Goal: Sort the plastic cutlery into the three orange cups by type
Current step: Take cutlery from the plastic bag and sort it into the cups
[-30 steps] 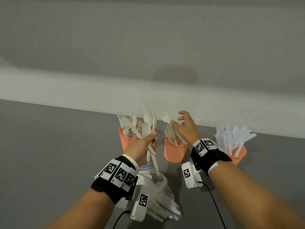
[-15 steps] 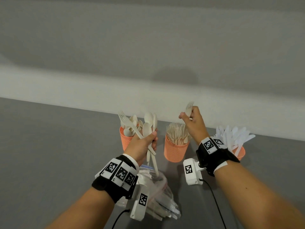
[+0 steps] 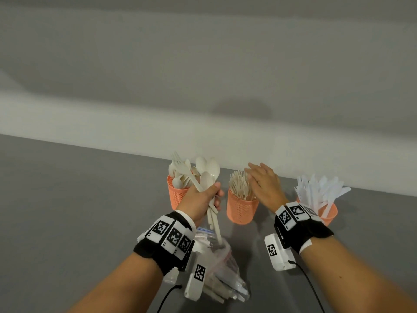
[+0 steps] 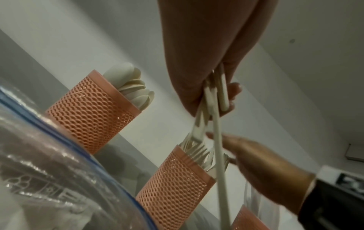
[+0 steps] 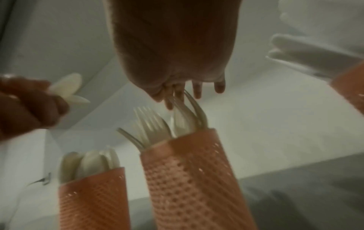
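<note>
Head view: the left hand (image 3: pixel 198 199) has its grip closed round a bundle (image 3: pixel 207 177) of spoons and a fork, above a bag (image 3: pixel 223 267) on the desk (image 3: pixel 67 199). Three cups stand in a row: spoon cup (image 3: pixel 178 197), fork cup (image 3: pixel 242 211), knife cup (image 3: pixel 329 213). The right hand (image 3: pixel 264 184) hovers flat, fingers straight, over the forks (image 3: pixel 239 184).

Left wrist view: only handles (image 4: pixel 214 99) show below the fist.

Right wrist view: blurred; fingertips (image 5: pixel 198 91) touch fork tines. The knife cup is cut off.

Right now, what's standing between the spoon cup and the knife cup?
In the head view, the fork cup stands between the spoon cup and knife cup, with the right hand over its forks.
</note>
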### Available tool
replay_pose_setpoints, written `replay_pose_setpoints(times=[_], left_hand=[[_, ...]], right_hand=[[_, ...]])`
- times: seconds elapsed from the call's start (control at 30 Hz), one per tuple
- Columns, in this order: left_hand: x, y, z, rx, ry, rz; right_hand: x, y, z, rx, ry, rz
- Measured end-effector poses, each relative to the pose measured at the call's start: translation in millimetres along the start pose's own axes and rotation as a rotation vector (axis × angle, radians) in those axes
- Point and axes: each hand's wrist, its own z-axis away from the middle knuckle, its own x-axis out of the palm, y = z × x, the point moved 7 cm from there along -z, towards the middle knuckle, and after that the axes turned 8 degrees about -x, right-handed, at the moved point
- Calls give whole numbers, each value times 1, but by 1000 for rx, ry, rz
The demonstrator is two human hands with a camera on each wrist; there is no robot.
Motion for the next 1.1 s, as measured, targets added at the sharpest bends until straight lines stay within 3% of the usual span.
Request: replay_pose_setpoints(times=[0.1, 0.17, 0.23, 0.3, 0.37, 0.5, 0.6, 0.67, 0.8, 0.93, 1.1], left_hand=[[1, -1, 1, 8, 46, -102], [4, -2, 2, 34, 89, -188], [9, 2, 1, 83, 122, -302], [16, 4, 0, 127, 138, -454], [22, 9, 3, 182, 120, -490], [17, 9, 8, 186, 30, -397], [-9, 0, 0, 66, 112, -395], [-26, -3, -7, 5, 157, -282], [-35, 3, -13, -42, 97, 15], [-31, 11, -8, 13, -4, -4], [-34, 12, -7, 65, 18, -16]], right_hand=[[-37, -42, 3, -122, 285, -148], [-58, -81, 5, -241, 366, -307], [-57, -116, 5, -284, 214, -432], [-43, -140, 5, -271, 22, -388], [-37, -149, 6, -286, -1, -342], [-73, -133, 8, -249, 221, -438], [-118, -111, 18, -264, 493, -435], [-129, -90, 24, -239, 574, -395], [-88, -54, 30, -136, 431, -231], [-33, -25, 28, -41, 283, -205], [-2, -4, 28, 39, 154, 37]])
